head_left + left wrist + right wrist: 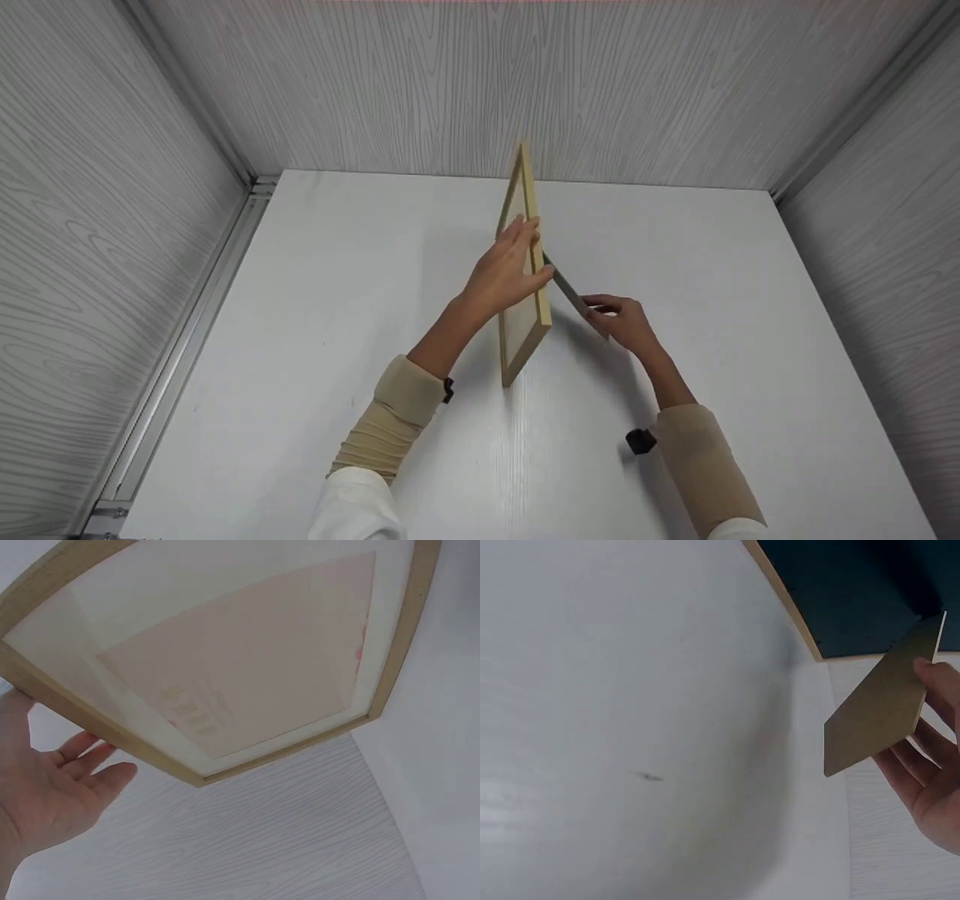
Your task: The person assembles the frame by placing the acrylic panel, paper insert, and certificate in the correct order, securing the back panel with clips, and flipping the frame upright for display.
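Observation:
A wooden picture frame (527, 354) is held upright and edge-on over the white table. My left hand (499, 277) grips its near edge, the thumb on the back side and the fingers across the front. Behind clear glazing in the left wrist view lies a pale pink sheet (262, 652) with faint gold print. From the dark back panel (832, 592) a flat brown support leg (877, 716) sticks out at an angle. My right hand (622, 322) pinches the leg's free end between thumb and fingers. Whether the frame's lower edge touches the table is unclear.
The white tabletop (315, 300) spreads around both hands. Grey wood-grain panels (375, 90) stand at the back and both sides, and a metal rail (180, 360) follows the left edge. A small dark mark (651, 777) shows on the white surface.

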{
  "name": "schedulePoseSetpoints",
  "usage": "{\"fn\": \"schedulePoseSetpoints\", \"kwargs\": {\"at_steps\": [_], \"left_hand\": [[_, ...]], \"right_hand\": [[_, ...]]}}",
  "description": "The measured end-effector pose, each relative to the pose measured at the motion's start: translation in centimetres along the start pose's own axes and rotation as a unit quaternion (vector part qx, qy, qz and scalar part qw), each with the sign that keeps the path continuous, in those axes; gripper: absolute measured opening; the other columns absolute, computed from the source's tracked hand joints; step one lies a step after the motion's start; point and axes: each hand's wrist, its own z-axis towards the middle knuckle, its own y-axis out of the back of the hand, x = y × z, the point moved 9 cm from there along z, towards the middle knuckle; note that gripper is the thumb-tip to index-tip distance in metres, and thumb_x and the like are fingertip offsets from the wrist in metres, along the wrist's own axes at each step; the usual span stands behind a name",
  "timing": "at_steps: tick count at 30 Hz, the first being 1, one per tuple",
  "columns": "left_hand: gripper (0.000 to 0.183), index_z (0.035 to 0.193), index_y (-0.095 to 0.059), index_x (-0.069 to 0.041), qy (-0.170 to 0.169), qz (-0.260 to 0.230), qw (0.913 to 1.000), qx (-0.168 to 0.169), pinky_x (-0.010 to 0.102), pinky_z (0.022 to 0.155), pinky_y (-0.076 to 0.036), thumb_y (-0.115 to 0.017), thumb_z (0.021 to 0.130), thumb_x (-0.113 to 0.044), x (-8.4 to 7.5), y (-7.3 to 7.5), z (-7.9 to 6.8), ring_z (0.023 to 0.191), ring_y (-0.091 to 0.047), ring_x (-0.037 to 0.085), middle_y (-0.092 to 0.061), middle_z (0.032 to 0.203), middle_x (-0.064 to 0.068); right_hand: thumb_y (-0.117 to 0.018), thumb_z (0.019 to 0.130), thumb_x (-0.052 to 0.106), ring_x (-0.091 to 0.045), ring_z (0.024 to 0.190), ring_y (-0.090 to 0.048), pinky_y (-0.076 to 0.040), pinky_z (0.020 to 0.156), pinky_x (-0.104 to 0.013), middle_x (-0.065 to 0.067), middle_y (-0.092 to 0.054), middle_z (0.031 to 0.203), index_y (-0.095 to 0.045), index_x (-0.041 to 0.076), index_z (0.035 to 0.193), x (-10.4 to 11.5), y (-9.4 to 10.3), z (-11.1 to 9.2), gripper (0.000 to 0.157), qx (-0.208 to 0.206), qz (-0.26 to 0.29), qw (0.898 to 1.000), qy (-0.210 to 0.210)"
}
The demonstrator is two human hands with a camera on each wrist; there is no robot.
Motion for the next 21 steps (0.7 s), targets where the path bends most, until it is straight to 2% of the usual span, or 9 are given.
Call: {"fn": "schedulePoseSetpoints", "kwargs": {"at_steps": [2,4,9,12,15,18,21], "left_hand": [[0.067,0.143,-0.029,-0.009,-0.014,-0.002,0.9999,0.008,0.035,0.105,-0.023,-0.055,0.09,-0.04,-0.2,-1.0,0.7,0.136,-0.015,0.019,-0.035,0.143,0.008],[0.064,0.141,-0.032,-0.009,-0.034,0.011,0.9993,0.011,0.031,0.107,-0.016,-0.052,0.091,-0.042,-0.6,-1.8,1.5,0.136,-0.014,0.018,-0.043,0.138,0.005],[0.042,0.12,-0.047,-0.006,-0.078,0.075,0.9941,-0.005,0.024,0.107,-0.004,-0.051,0.089,-0.036,-1.7,-2.8,3.1,0.136,-0.016,0.017,-0.045,0.135,0.008],[0.036,0.113,-0.051,-0.007,-0.103,0.057,0.9931,0.004,0.025,0.108,-0.006,-0.048,0.092,-0.036,-1.8,-3.4,3.5,0.136,-0.013,0.015,-0.042,0.137,0.008],[0.043,0.12,-0.051,-0.009,-0.126,0.013,0.9911,0.04,0.024,0.107,-0.012,-0.047,0.093,-0.043,-1.4,-4.2,3.6,0.136,-0.005,0.008,-0.038,0.14,0.002],[0.057,0.126,-0.049,-0.012,-0.147,-0.01,0.9869,0.066,0.025,0.106,-0.017,-0.053,0.087,-0.053,-0.8,-4.6,3.5,0.135,0.001,0.002,-0.034,0.142,-0.004],[0.067,0.129,-0.047,-0.013,-0.163,-0.009,0.9836,0.078,0.025,0.107,-0.015,-0.057,0.081,-0.058,-0.6,-4.6,3.5,0.134,0.003,0.001,-0.031,0.143,-0.005]], "right_hand": [[-0.062,0.088,0.007,-0.028,0.095,-0.06,-0.049,0.074,-0.04,-0.014,-0.065,0.104,-0.067,0.002,0.111,-0.3,0.9,0.0,0.024,-0.032,-0.03,0.999,0.007],[-0.062,0.087,0.006,-0.028,0.094,-0.061,-0.049,0.075,-0.041,-0.015,-0.065,0.103,-0.067,0.0,0.108,-0.7,1.5,0.2,0.022,-0.056,-0.058,0.997,0.011],[-0.061,0.089,0.009,-0.026,0.093,-0.062,-0.049,0.076,-0.04,-0.014,-0.066,0.103,-0.068,0.0,0.107,-1.5,1.9,0.9,0.022,-0.091,-0.089,0.992,-0.003],[-0.062,0.089,0.011,-0.025,0.092,-0.062,-0.049,0.074,-0.04,-0.013,-0.066,0.102,-0.068,0.001,0.107,-1.7,2.2,1.5,0.021,-0.114,-0.094,0.989,-0.01],[-0.062,0.088,0.011,-0.025,0.091,-0.063,-0.05,0.072,-0.039,-0.013,-0.067,0.099,-0.07,0.001,0.104,-1.9,2.6,1.9,0.02,-0.135,-0.092,0.986,-0.011],[-0.062,0.089,0.012,-0.027,0.092,-0.063,-0.05,0.074,-0.041,-0.015,-0.066,0.101,-0.069,0.0,0.106,-1.9,2.5,1.8,0.021,-0.139,-0.086,0.987,-0.004],[-0.061,0.09,0.014,-0.029,0.103,-0.057,-0.047,0.082,-0.043,-0.016,-0.062,0.111,-0.064,0.001,0.113,-1.0,2.4,1.2,0.027,-0.145,-0.072,0.987,0.019]]}}
